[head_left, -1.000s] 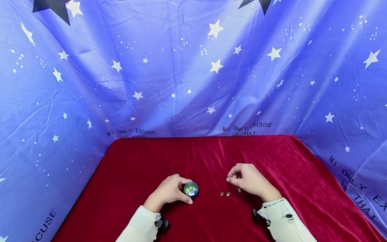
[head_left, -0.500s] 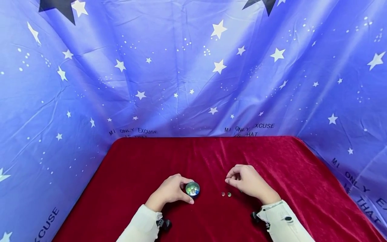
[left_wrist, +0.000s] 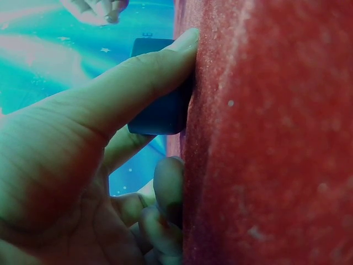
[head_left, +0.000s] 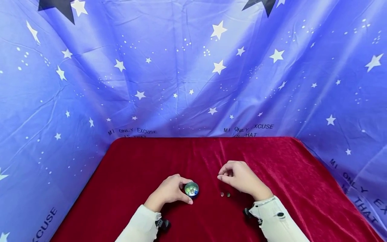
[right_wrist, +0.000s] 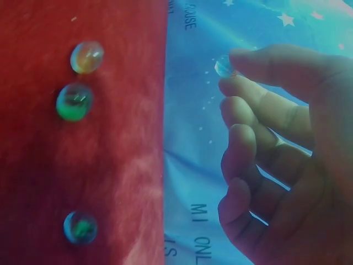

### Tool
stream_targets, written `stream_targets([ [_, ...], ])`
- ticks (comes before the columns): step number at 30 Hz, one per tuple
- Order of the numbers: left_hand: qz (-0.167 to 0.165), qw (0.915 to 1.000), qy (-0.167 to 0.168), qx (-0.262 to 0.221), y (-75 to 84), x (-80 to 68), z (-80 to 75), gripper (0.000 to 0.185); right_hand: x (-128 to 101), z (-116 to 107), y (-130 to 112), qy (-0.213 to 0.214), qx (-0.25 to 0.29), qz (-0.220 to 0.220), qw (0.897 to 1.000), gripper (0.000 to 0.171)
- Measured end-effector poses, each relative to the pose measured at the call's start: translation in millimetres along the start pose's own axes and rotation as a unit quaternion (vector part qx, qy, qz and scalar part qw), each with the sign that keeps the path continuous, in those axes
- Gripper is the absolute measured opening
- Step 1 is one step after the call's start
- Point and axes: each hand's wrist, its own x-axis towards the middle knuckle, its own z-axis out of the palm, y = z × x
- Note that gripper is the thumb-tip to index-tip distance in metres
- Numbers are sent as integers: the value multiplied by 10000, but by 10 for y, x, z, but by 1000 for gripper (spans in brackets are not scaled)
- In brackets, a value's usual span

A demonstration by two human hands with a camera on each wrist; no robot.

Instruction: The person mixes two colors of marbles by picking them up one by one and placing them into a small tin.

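Note:
My left hand (head_left: 168,191) grips a small dark round cup (head_left: 191,183) between thumb and fingers. Inside it lie several glass marbles, one of them blue. The left wrist view shows the dark outer side of the cup (left_wrist: 160,118) low against the red cloth. To the right, my right hand (head_left: 242,177) is raised above the cloth, pinching a clear marble (right_wrist: 222,67) between thumb and index fingertip. Below it on the cloth lie an orange-tinted marble (right_wrist: 86,57) and a green one (right_wrist: 74,102) close together. A third marble (right_wrist: 80,227) lies farther off, hidden in the head view.
A red velvet cloth (head_left: 151,158) covers the table, with soft folds on the right. Behind it and along both sides hangs a blue curtain (head_left: 169,74) printed with stars and lettering.
My right hand has moved left and slightly away from me with the pinched marble. The third loose marble, visible a second ago, is now behind that hand. My left hand stays at the cup.

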Motion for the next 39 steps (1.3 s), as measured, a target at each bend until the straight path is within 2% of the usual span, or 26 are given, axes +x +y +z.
stream_targets([
  [11,44,10000,67,-19,-33,11,20,59,30,37,-58,52,138,-145,9998,13],
  [25,101,9999,117,3,-23,10,19,60,25,210,-150,-159,108,-330,9993,10],
  [32,112,9999,109,-6,-24,-4,11,59,27,296,-203,-373,357,-230,9984,8],
  [39,147,9998,114,-16,-18,3,6,58,27,361,-235,-59,-41,-413,9991,9],
])
